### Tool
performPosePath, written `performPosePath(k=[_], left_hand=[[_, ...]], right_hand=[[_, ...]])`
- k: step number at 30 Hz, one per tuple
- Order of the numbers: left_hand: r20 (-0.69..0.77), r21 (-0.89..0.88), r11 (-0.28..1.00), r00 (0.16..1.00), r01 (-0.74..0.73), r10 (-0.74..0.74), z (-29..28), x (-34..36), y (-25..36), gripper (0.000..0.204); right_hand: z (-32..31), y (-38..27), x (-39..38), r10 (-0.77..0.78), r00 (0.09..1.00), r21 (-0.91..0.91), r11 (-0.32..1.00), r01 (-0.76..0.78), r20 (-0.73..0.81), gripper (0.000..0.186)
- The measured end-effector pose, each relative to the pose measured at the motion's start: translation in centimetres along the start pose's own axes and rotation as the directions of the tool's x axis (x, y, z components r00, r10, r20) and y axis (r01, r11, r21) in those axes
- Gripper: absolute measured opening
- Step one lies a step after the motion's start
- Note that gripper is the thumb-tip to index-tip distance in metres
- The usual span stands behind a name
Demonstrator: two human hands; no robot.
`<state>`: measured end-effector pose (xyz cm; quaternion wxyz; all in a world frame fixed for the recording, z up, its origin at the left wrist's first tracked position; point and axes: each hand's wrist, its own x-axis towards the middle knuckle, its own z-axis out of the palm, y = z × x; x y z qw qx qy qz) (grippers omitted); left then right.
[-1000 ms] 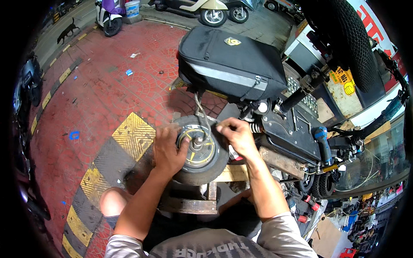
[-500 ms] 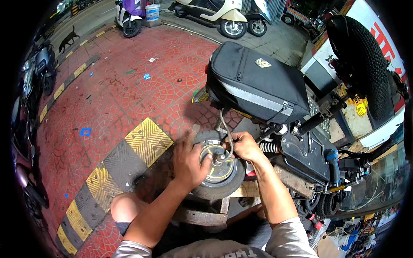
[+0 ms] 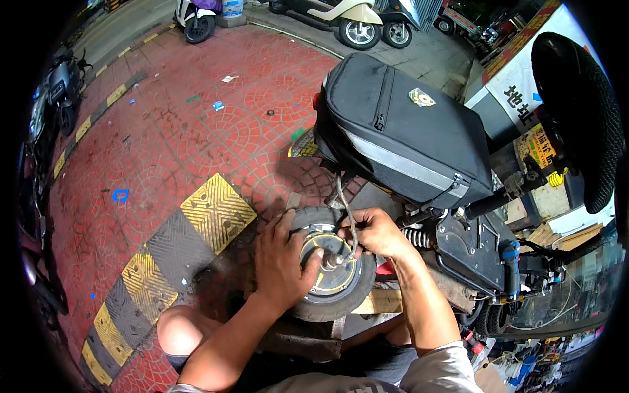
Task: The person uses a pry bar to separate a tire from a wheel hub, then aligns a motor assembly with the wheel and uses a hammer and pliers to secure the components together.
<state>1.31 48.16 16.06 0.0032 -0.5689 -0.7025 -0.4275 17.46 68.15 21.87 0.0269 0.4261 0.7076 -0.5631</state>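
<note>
A small wheel with a black tyre (image 3: 359, 293) and a grey hub cover (image 3: 334, 246) lies flat in front of me. My left hand (image 3: 280, 262) rests on its left side, fingers stretched over the tyre and thumb near the axle (image 3: 335, 260). On the far right of the rim is my right hand (image 3: 376, 233), its fingers curled together beside a grey cable (image 3: 347, 201). This cable bends down from the scooter to the axle. What the right fingers pinch is hidden.
The scooter carries a black bag (image 3: 406, 124) and a black seat (image 3: 573, 121). Wooden blocks (image 3: 383, 302) lie under the wheel. A blue power tool (image 3: 510, 265) stands at right. A yellow-black ramp strip (image 3: 219, 213) crosses the red paving (image 3: 216, 137). Parked scooters (image 3: 359, 29) stand beyond.
The whole view has shifted slightly, with the bag and seat now larger. Both hands keep nearly the same places on the wheel; the right fingers have moved a little along the rim.
</note>
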Motion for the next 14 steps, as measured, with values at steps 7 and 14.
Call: performPosePath(k=[7, 14], left_hand=[[0.033, 0.062, 0.998, 0.999, -0.007, 0.005, 0.6, 0.8, 0.7, 0.04], [0.108, 0.023, 0.998, 0.993, -0.056, 0.053, 0.5, 0.8, -0.1, 0.045]], right_hand=[[0.3, 2.8, 0.0, -0.272, 0.957, -0.057, 0.962, 0.267, -0.105, 0.023], [0.4, 4.2, -5.8, -0.379, 0.785, -0.031, 0.907, 0.419, -0.49, 0.012]])
